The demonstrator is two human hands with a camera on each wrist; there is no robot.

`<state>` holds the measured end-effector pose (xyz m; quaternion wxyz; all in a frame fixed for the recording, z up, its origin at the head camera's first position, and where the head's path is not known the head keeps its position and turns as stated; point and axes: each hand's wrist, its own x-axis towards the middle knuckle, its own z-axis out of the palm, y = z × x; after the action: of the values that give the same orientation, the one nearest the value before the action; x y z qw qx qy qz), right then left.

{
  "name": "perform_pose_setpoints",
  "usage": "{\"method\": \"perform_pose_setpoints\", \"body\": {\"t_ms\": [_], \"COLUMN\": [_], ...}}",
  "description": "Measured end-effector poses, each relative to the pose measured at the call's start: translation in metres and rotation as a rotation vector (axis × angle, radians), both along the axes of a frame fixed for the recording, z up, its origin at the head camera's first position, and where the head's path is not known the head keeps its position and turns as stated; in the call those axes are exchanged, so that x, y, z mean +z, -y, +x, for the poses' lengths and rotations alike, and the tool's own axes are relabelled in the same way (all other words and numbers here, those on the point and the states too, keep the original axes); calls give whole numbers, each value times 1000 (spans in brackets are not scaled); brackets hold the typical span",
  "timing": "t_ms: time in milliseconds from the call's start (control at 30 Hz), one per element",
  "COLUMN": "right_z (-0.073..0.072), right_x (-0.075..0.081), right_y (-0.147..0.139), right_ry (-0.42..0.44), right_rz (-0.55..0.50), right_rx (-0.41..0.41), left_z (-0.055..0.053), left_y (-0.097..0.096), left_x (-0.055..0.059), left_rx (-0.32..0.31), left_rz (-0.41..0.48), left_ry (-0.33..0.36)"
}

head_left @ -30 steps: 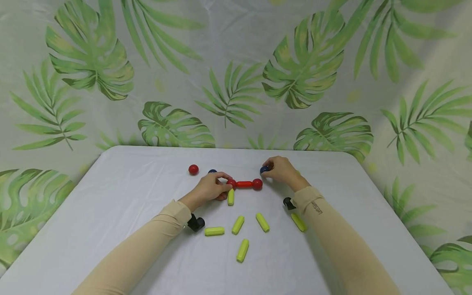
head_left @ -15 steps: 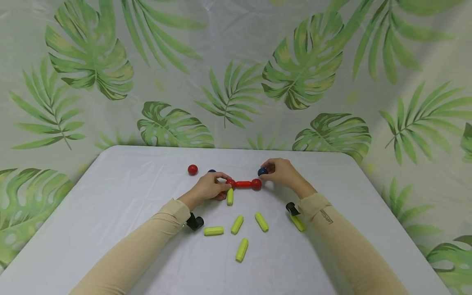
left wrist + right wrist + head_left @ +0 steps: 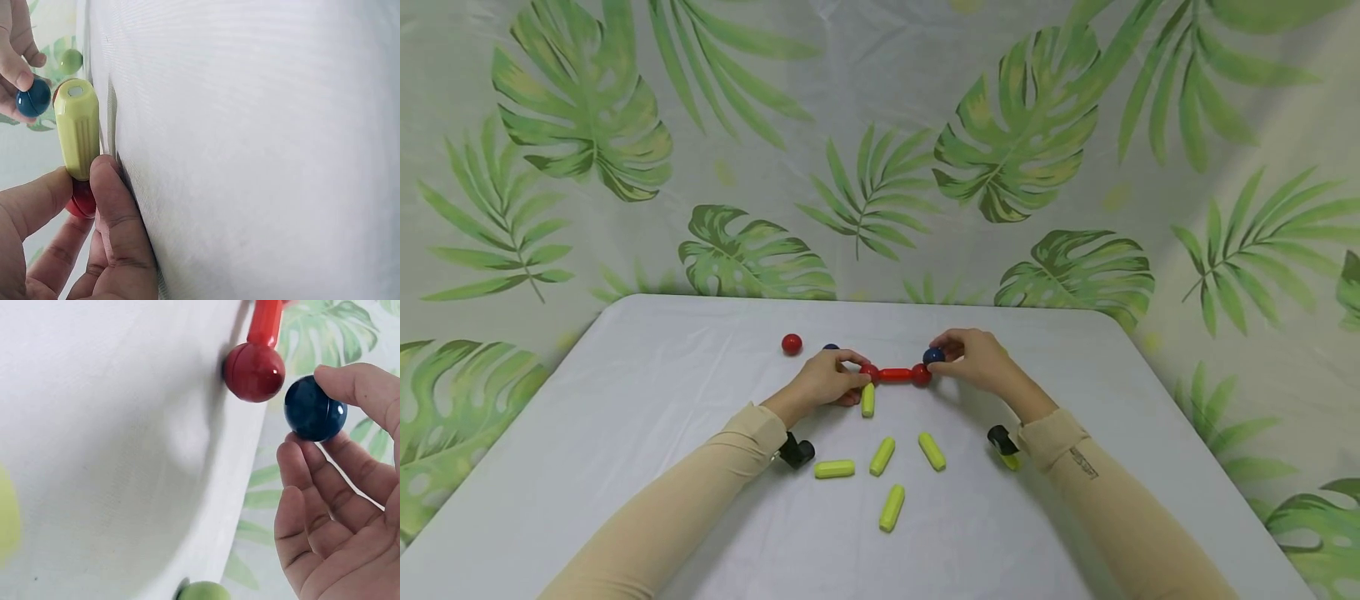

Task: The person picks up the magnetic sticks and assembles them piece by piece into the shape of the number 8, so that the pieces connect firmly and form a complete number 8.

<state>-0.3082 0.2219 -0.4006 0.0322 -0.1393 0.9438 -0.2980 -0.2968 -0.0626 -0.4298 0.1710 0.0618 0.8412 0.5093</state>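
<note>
At the far left of the scattered pieces, a loose red ball [image 3: 792, 344] sits on the white table [image 3: 625, 392]. Next comes a second blue ball [image 3: 831, 347], partly covered by the left hand [image 3: 822, 380], whose thumb and fingers pinch the left red ball [image 3: 869, 373]. A black wrist camera [image 3: 797, 452] hangs below that sleeve, near a yellow stick [image 3: 834, 469] lying sideways. From the pinched ball, an attached yellow stick [image 3: 868, 401] points toward the person, and a red stick [image 3: 895, 375] runs across to the right red ball [image 3: 921, 375]. Three more yellow sticks [image 3: 882, 457] lie apart in front. The right hand [image 3: 981, 360] holds a blue ball [image 3: 933, 357] between thumb and fingertips, just beside the right red ball; the right wrist view shows a narrow gap. A green ball [image 3: 204, 591] shows there too. Farther right, small dark lettering [image 3: 1084, 462] marks the sleeve, too small to read.
</note>
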Motion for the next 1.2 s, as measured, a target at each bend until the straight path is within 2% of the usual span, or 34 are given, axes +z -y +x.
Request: {"method": "perform_pose_setpoints", "body": {"t_ms": [267,467,700,900,1200], "right_z": [13,24,35,42,53], "right_x": [-5,-11,-13,-16,-17], "right_y": [-5,0,17,34,60], "right_ry": [-15,10,59,47,108], "right_rz": [-30,-43,-54,-42,-60], "right_rx": [29,77,104,163,138], "left_z": [-1,-3,-8,-10,-13], "left_y": [-2,-4,-6,-8,-7], "left_x": [-2,-3,-1,2,0], "left_rx": [8,23,27,19,14], "left_rz": [16,13,6,-7,22], "left_ry": [6,20,32,27,15]}}
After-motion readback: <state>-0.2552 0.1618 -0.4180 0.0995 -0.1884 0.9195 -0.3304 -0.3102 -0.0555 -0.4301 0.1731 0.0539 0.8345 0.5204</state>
